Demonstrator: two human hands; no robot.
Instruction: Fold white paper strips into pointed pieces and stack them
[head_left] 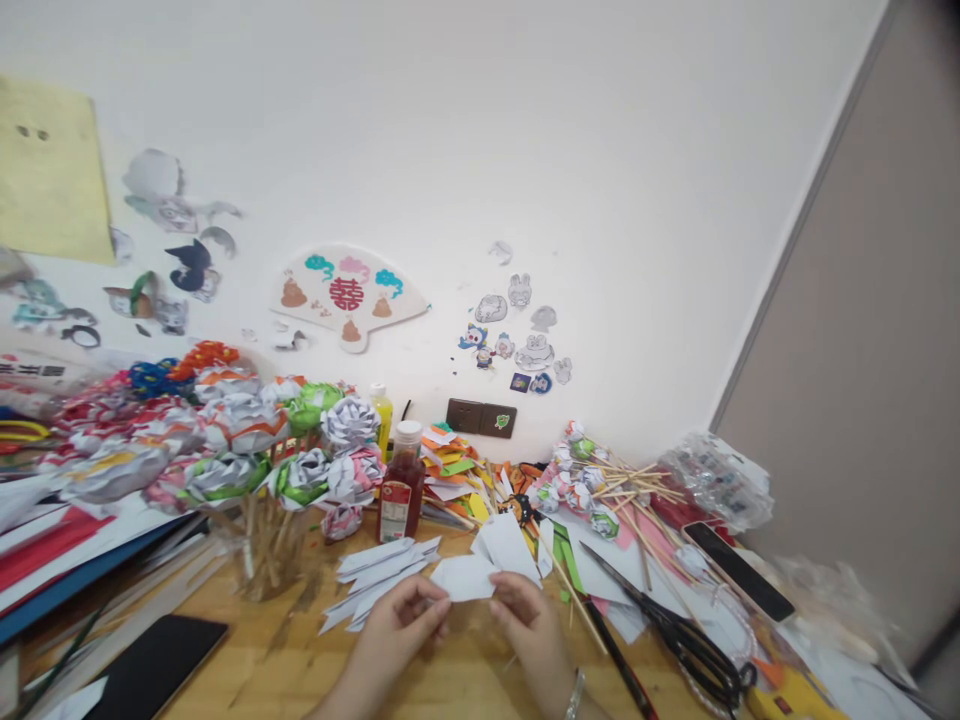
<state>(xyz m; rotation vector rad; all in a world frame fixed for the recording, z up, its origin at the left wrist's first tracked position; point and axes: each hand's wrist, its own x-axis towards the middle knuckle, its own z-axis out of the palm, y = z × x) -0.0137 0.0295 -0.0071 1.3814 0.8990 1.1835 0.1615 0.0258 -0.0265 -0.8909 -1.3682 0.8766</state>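
Between my hands, just above the wooden table, is a small piece of white paper [472, 577]. My left hand [405, 622] pinches its left edge between thumb and fingers. At the paper's right edge, my right hand [529, 615] grips it the same way; a bracelet circles that wrist. Several folded white paper strips [379, 570] lie in a stack beyond my left hand. Just behind the held piece, more white paper sheets [508, 545] rest on the table.
Paper flowers [236, 420] on sticks stand in a clear container at left, beside a red sauce bottle [401, 485]. Black scissors [679, 640], a phone [739, 572] and smaller paper flowers [581, 480] lie at right. Another dark phone [161, 665] lies front left.
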